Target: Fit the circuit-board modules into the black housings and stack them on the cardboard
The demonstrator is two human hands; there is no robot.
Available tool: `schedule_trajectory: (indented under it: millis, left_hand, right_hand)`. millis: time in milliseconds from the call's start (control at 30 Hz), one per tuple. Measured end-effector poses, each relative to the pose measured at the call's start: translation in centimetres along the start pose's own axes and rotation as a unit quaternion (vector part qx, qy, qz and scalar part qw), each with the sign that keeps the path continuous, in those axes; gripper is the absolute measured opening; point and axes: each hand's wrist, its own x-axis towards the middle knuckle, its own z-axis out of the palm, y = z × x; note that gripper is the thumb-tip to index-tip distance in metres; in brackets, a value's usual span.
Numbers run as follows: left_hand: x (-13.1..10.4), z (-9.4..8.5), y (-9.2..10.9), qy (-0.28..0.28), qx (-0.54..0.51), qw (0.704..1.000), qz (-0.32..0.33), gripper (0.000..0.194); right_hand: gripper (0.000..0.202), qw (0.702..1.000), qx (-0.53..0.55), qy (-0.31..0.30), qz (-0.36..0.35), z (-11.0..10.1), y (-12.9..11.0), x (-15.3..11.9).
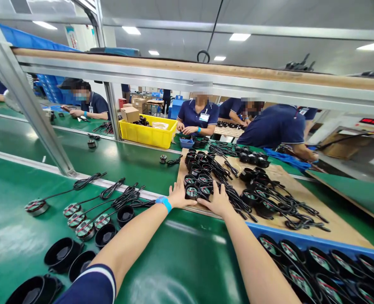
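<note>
Green worktop (187,261), brown board (342,230) on it, a person reaching over its near-left corner.
Left grip (178,196) and right grip (220,202) stand wide, fingers spread, flanking black round housings (191,192) at that corner; contact cannot be told.

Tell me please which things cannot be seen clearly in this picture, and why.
In the head view:
Palms of left hand and right hand: hidden by the hands' backs.
Blue tray: cut off by right and bottom edges.
Yellow bin: front wall hides lower contents.
Facing co-worker's badge: writing too small.
</note>
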Motion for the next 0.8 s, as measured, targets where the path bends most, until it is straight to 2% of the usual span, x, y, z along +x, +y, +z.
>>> schedule_trajectory:
  millis: [100,233,433,800]
  left_hand:
    - [1.3,-0.1,0.3,-0.024,0.023,0.999,-0.026,0.127]
    - [2.0,0.5,0.2,-0.019,0.054,0.998,-0.031,0.13]
    - [3.6,0.6,-0.2,-0.018,0.077,0.996,-0.034,0.127]
    - [12.1,-1.4,-0.4,-0.01,0.076,0.995,-0.066,0.13]
  right_hand:
    - [0.112,1.0,0.021,-0.007,-0.011,0.6,0.9,0.9]
    - [0.126,0.999,0.031,-0.002,-0.018,1.0,1.7,1.7]
    - [0.134,0.999,0.04,0.002,-0.023,1.3,1.8,4.3]
    - [0.134,0.998,0.047,0.035,-0.027,2.1,1.7,12.4]
